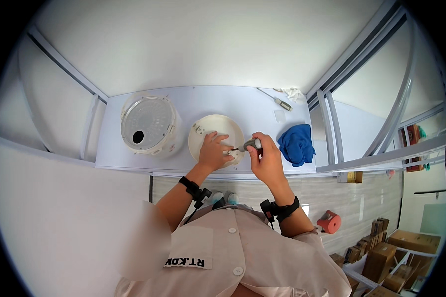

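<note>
A round, shallow cream-white part (216, 122) like a dish or base lies on the white table before me. My left hand (215, 152) rests over its lower half, fingers spread, the tips near the right side of the rim. My right hand (268, 162) is closed round the grey handle of a screwdriver (252, 144). Its dark shaft points left, its tip among my left fingertips. Whether a screw sits under the tip is too small to tell. Small dark specks show on the part's upper left and by its lower edge.
Left stands a white bucket-like appliance (150, 123) with a translucent lid and a dark round hole. A second screwdriver (282, 103), a small clear square piece (280, 116), white tissue (295, 94) and a blue cloth (297, 144) lie right. A red stool (329, 222) and cardboard boxes (380, 261) stand beyond.
</note>
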Demonstrator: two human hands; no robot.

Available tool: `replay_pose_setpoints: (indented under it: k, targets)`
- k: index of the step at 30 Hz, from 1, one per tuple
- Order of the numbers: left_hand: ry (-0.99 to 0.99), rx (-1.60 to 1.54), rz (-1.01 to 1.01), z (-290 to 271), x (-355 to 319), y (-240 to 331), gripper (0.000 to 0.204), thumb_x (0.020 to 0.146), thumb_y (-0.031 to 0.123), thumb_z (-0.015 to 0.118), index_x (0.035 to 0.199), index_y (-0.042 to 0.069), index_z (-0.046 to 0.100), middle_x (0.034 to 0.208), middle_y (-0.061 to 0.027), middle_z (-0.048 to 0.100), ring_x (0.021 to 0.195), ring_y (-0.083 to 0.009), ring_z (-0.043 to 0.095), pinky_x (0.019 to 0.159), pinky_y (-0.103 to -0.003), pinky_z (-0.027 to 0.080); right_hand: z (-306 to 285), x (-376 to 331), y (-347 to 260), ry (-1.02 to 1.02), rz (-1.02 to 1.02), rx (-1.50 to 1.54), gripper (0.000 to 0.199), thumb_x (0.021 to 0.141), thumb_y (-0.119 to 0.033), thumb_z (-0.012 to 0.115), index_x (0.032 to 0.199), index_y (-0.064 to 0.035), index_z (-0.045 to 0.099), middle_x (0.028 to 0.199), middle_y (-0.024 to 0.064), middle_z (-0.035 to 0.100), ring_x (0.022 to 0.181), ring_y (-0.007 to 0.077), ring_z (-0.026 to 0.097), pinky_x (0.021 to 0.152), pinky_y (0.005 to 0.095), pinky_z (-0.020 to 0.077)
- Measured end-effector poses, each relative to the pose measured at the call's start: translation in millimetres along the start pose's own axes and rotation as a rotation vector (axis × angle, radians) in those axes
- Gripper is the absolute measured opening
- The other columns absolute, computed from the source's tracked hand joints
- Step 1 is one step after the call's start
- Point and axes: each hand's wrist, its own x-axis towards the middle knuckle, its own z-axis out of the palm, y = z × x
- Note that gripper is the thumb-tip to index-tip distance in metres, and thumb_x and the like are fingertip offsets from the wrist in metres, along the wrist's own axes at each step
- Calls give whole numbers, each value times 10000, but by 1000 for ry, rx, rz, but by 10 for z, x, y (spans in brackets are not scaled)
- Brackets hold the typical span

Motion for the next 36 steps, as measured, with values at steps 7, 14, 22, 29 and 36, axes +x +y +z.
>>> replay_pose_setpoints:
  k: [7,14,22,29,36]
  targets:
    - [-95,8,-7,-65,41,15,343,784,413,870,1113,315,866,1544,12,575,1532,-382,328,1263,-520,304,11,29,-44,-74,-133,-87,398,927,-23,708,1309,-22,595,1136,198,677,907,426,680,784,488,560]
    - [-111,34,37,-23,45,-77,359,798,458,832,1124,309,861,1686,-71,448,1612,-400,254,1307,-603,173,102,11,-289,-55,63,-435,290,940,-285,766,1065,-63,626,853,180,702,684,383,710,563,460,554]
    - [-138,49,55,-56,77,-45,358,792,459,840,1112,299,862,1675,-65,467,1605,-389,283,1308,-600,174,73,144,-311,-130,125,-644,290,963,-334,746,952,-67,635,687,147,686,607,349,709,508,446,525]
    - [-207,57,33,-61,105,-89,383,791,488,844,1125,300,861,1694,-52,441,1613,-376,269,1319,-573,154,13,196,-319,-224,-275,-456,202,822,-99,767,980,-122,643,937,139,581,787,363,625,671,461,520]
    - [-235,67,32,-94,126,-55,408,787,497,847,1151,313,854,1699,-48,434,1620,-367,254,1320,-577,148,31,158,-496,-242,95,-766,234,917,-287,750,993,-83,661,825,111,665,632,291,678,557,398,520]
